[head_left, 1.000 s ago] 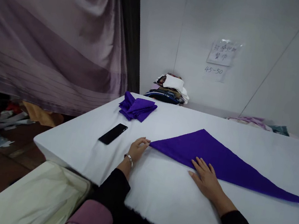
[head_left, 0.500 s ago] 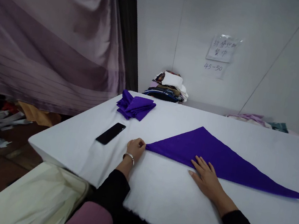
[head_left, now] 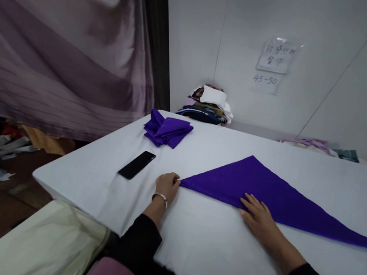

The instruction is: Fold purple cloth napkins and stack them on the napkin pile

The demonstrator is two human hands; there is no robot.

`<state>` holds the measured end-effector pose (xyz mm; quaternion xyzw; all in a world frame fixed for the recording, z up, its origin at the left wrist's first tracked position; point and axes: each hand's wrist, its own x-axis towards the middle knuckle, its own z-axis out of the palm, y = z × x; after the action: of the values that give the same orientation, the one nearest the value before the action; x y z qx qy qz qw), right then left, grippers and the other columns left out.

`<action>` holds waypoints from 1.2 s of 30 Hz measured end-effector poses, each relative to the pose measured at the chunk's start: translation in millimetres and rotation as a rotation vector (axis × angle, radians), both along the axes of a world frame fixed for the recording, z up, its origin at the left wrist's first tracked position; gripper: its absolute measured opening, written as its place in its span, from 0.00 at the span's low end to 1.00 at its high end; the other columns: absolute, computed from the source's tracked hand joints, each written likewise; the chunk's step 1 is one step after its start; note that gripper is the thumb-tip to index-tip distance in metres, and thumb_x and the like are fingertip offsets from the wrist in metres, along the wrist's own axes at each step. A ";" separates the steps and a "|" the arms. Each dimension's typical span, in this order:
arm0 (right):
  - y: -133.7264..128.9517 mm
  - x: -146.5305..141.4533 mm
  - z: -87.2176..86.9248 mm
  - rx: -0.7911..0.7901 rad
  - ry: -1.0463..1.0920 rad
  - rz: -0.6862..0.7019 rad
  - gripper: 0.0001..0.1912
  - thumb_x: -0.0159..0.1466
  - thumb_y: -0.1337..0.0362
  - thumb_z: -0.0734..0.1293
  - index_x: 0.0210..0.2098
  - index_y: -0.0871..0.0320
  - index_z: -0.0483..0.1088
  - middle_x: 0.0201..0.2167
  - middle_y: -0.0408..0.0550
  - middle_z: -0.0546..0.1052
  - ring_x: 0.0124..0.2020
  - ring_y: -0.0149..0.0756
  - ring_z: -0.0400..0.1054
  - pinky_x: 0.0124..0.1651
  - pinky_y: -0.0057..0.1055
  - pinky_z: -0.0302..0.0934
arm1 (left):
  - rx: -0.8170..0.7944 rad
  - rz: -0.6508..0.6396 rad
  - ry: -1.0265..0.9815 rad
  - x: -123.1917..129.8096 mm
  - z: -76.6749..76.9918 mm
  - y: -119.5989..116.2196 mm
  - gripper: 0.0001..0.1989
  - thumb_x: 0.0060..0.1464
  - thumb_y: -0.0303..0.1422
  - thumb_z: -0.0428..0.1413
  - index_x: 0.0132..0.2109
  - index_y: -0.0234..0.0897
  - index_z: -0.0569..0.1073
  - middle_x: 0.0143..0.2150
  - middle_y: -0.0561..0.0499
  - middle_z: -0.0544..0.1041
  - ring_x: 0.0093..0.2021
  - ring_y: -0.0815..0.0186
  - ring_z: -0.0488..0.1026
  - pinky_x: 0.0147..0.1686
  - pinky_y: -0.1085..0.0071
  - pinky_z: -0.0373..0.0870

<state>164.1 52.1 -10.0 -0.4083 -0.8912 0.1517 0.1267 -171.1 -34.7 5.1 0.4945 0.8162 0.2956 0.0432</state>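
Note:
A purple scarf (head_left: 266, 190) lies on the white-covered table (head_left: 201, 235) as a long triangle, its peak pointing away from me. My left hand (head_left: 167, 184), with a silver bracelet at the wrist, pinches the scarf's left tip. Fingers spread, my right hand (head_left: 259, 219) rests flat on the near edge, around the middle of the scarf. The right tip of the scarf lies loose on the tabletop. Farther back on the left, a crumpled heap of purple cloth (head_left: 168, 129) sits on the table.
A black phone (head_left: 136, 165) lies left of my left hand. Behind the table stand a pile of folded clothes (head_left: 208, 106) and more cloth (head_left: 322, 147) by the wall. A sign (head_left: 276, 58) hangs there. A mauve curtain (head_left: 62, 40) covers the left; a pale cloth-covered surface (head_left: 44, 241) is below.
The view has shifted slightly. My right hand has slid a little to the right along the near edge, and the scarf's right tip sits farther right. My left hand stays at the left tip.

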 end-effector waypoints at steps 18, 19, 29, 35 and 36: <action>43.4 -163.5 33.9 0.161 -0.020 0.407 0.13 0.58 0.77 0.59 0.34 0.60 0.74 0.35 0.50 0.76 0.39 0.35 0.66 0.45 0.29 0.57 | -0.027 -0.009 0.006 3.1 0.8 0.0 0.07 0.51 0.29 0.52 0.37 0.41 0.73 0.33 0.53 0.76 0.43 0.63 0.70 0.50 0.63 0.58; 44.7 -164.1 33.5 0.166 -0.035 0.412 0.13 0.59 0.77 0.59 0.33 0.60 0.73 0.34 0.50 0.75 0.38 0.35 0.66 0.44 0.29 0.57 | -0.031 -0.010 0.007 3.7 0.9 0.1 0.07 0.51 0.29 0.52 0.37 0.41 0.73 0.33 0.52 0.76 0.43 0.62 0.69 0.50 0.63 0.57; 49.0 -169.2 33.1 0.246 -0.086 0.377 0.11 0.63 0.74 0.57 0.34 0.60 0.70 0.35 0.50 0.73 0.38 0.36 0.62 0.42 0.31 0.52 | -0.091 -0.008 0.039 9.3 6.0 -0.8 0.07 0.53 0.28 0.50 0.37 0.40 0.72 0.38 0.50 0.76 0.46 0.62 0.68 0.50 0.63 0.55; 49.5 -175.5 25.5 0.292 -0.064 0.332 0.11 0.64 0.73 0.56 0.36 0.61 0.70 0.36 0.52 0.72 0.39 0.38 0.61 0.43 0.33 0.50 | -0.085 0.005 0.053 10.3 5.1 -0.5 0.07 0.51 0.28 0.51 0.37 0.39 0.72 0.36 0.50 0.76 0.45 0.62 0.68 0.50 0.63 0.55; 49.6 -176.4 23.7 0.292 -0.063 0.336 0.11 0.65 0.72 0.56 0.36 0.60 0.70 0.36 0.51 0.72 0.39 0.38 0.61 0.43 0.33 0.51 | -0.086 0.006 0.053 10.2 4.9 -0.5 0.07 0.51 0.27 0.51 0.36 0.40 0.72 0.36 0.51 0.76 0.45 0.61 0.68 0.50 0.63 0.56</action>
<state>-12.3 101.7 13.8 -0.2362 -0.9627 0.0273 0.1293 -160.9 -35.2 9.9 0.4973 0.8306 0.2470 0.0419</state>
